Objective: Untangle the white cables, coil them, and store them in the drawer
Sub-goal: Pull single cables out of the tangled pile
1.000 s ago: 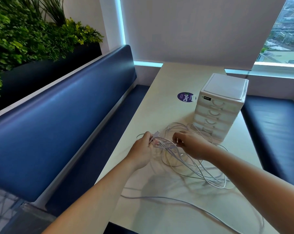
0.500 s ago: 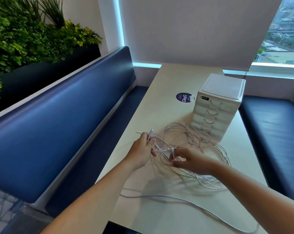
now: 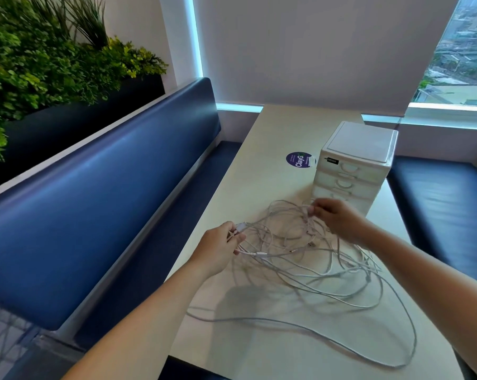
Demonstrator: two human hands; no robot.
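Note:
A tangle of white cables point(image 3: 308, 259) sprawls over the middle of the pale table point(image 3: 273, 133), with one long loop trailing toward the near right corner. My left hand point(image 3: 221, 248) grips a bundle of cable ends at the tangle's left side, a plug sticking out above its fingers. My right hand point(image 3: 333, 218) pinches a strand at the far side of the tangle, raised a little, just in front of the white drawer unit point(image 3: 358, 157). All of the unit's drawers that show are closed; its lowest part is hidden behind my right hand.
A round purple sticker point(image 3: 299, 159) lies on the table left of the drawer unit. Blue benches run along the left point(image 3: 95, 201) and right point(image 3: 445, 201) sides. A planter with green plants point(image 3: 40, 64) stands behind the left bench.
My right hand has moved from the near middle of the tangle up and away toward the drawer unit, lifting a strand. The left hand keeps its grip and has barely shifted.

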